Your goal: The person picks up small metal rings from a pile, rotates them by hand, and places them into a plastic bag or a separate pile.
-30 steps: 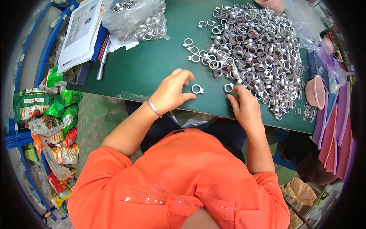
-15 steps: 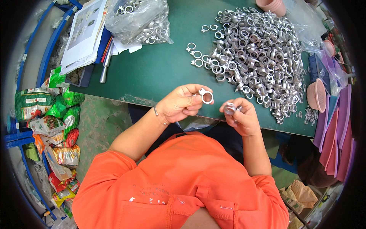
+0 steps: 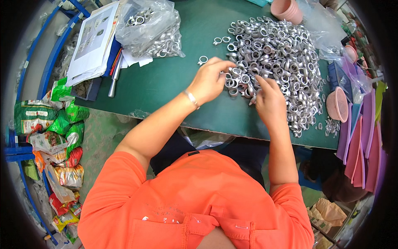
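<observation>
A large heap of silver-grey metal rings, each with a small lug, lies on the green table. At the heap's left edge is my left hand, its index finger stretched out over the rings and its thumb side hidden. My right hand reaches into the near side of the heap, index finger extended, other fingers bent and a little blurred. Rings between the two hands are smeared by motion. I see no ring clearly gripped in either hand. One loose ring lies left of my left hand.
A clear plastic bag of similar rings stands at the back left, beside printed papers and a metal-handled tool. Pink cups sit behind the heap. A pink basket and purple bins line the right.
Both hands have moved forward from the table's near edge to the heap. The ring in my left hand and the rings in my right hand no longer show in them.
</observation>
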Available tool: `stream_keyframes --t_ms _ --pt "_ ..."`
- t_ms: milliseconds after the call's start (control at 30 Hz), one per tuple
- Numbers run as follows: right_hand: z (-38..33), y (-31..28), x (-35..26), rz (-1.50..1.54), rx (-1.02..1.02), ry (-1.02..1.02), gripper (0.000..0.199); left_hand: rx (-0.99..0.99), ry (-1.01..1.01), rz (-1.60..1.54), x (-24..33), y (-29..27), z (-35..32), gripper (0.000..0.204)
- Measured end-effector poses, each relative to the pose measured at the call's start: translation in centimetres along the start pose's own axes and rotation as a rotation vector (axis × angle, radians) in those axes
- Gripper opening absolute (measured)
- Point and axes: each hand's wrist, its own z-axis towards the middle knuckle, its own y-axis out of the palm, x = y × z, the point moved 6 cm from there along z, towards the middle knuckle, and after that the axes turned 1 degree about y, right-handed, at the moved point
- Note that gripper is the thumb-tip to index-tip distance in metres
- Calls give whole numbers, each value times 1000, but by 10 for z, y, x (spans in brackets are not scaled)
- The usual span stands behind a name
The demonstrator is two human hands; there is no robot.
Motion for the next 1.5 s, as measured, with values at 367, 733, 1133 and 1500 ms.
stream_keyframes --t_ms 367,733,1133,1500 --pt "-36 43 -53 -165 -206 -162 32 -317 -69 239 22 13 -48 44" --pt "-69 32 -28 90 -132 -64 43 -119 -147 219 19 -18 -92 39" --pt "-79 33 -27 157 -113 -49 20 -171 23 26 43 -5 -112 35" --pt "-76 36 -27 136 -113 -51 13 -140 -42 70 41 -1 -107 24"
